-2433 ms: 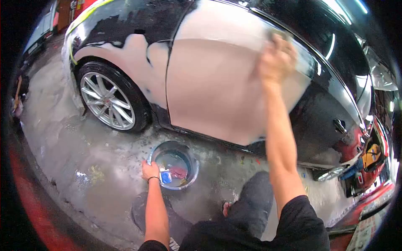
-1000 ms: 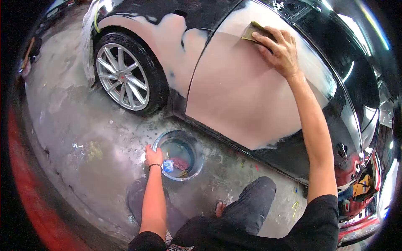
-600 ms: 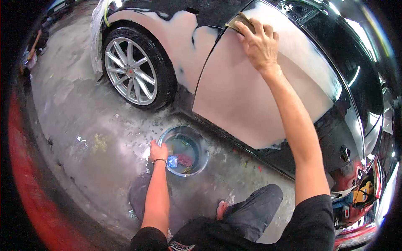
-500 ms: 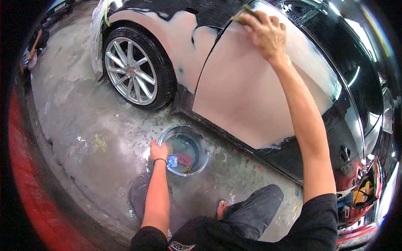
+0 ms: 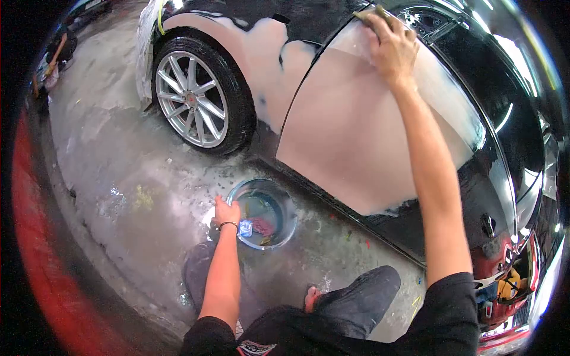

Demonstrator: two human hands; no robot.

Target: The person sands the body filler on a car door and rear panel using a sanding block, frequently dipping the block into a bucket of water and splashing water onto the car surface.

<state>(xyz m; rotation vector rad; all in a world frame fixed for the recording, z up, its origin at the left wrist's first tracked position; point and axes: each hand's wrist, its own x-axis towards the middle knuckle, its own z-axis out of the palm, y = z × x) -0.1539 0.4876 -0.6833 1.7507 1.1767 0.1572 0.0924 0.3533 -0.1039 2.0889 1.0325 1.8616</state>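
Grey concrete floor, damp and shiny in places, spreads beneath everything, with a black car parked across the upper half of the view. Its front door carries a broad matt pinkish-beige patch, whitish toward the top, and similar bare colour runs over the fender around the wheel arch. Below that arch stands the front wheel, with silver spokes. Near the sill, a round bucket of cloudy water sits on the floor, just beside the person's legs. The left hand, a dark band at its wrist, is closed on the bucket's rim. Up at the door's top front corner, the right hand holds a thin olive pad against the panel, fingers partly hiding it. Within the bucket lie a pink cloth and a smaller blue item, touching or nearly so.
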